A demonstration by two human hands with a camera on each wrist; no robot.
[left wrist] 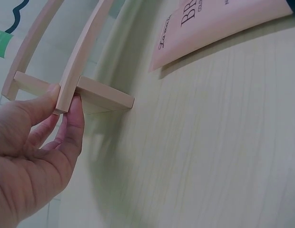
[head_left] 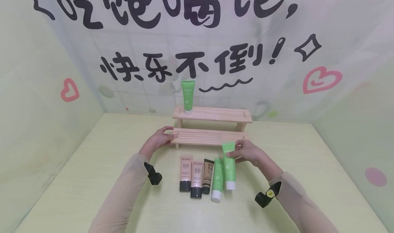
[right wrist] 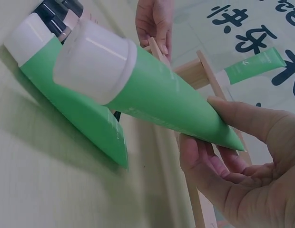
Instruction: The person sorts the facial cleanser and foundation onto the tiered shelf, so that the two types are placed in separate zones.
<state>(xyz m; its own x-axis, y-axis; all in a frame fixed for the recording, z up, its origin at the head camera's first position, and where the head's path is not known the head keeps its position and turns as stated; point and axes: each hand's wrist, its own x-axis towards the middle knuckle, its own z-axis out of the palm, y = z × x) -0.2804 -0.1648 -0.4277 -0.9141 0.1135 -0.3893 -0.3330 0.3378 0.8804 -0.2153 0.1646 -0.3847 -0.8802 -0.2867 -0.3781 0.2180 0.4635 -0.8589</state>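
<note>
My right hand [head_left: 248,152] pinches a green squeeze tube [right wrist: 162,97] by its flat end, with the white cap hanging downward, lifted off the table. With thumb and fingers my left hand [left wrist: 40,147] grips the left end of the lower step of a wooden two-step rack [head_left: 209,137]. A second green tube [head_left: 188,95] stands cap-down on the left of the upper step. Flat on the table lie another green tube [head_left: 218,180], a brown tube [head_left: 207,176] with a dark cap, and two pink BB tubes [head_left: 185,173], side by side.
Behind the rack rises a white printed backdrop [head_left: 154,41] with large black characters. Side walls enclose the pale wood-grain table [head_left: 107,151] left and right. Each wrist carries a black camera [head_left: 153,174] on a strap.
</note>
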